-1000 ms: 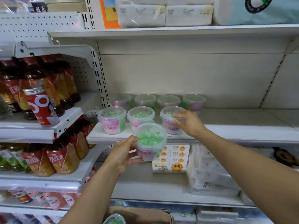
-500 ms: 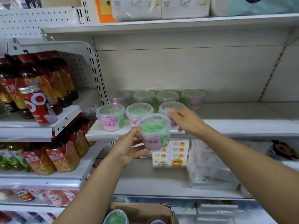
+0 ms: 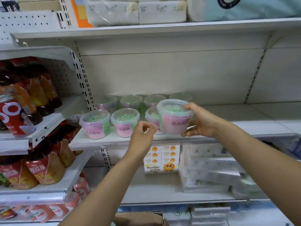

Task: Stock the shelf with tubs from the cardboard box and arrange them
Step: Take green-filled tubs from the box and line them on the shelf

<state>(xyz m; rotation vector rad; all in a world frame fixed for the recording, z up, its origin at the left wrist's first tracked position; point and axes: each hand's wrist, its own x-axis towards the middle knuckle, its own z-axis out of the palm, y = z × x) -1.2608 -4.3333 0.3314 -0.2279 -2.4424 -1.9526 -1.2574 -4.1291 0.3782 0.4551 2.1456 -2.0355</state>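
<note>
A clear tub with a pink label and green beads (image 3: 174, 118) is gripped by my right hand (image 3: 199, 121), thumb on its lid rim and fingers under its base, just above the front of the white shelf (image 3: 244, 128). My left hand (image 3: 143, 132) hovers to the tub's left with loosely curled fingers, holding nothing. Two front-row tubs (image 3: 95, 123) (image 3: 125, 122) stand on the shelf, and a third (image 3: 152, 119) is partly hidden behind the held one. Several more tubs (image 3: 131, 101) line the back row. The cardboard box (image 3: 138, 219) peeks in at the bottom edge.
Red-labelled drink bottles (image 3: 44, 170) fill the shelves at left, with a red can (image 3: 12, 116) at the edge. Below the tub shelf sit yellow tissue packs (image 3: 162, 159) and wrapped white packages (image 3: 211, 173). Paper goods (image 3: 138, 12) line the top shelf.
The tub passed from my left hand to my right hand and moved up and right to the shelf front. My left hand let go and hangs beside it.
</note>
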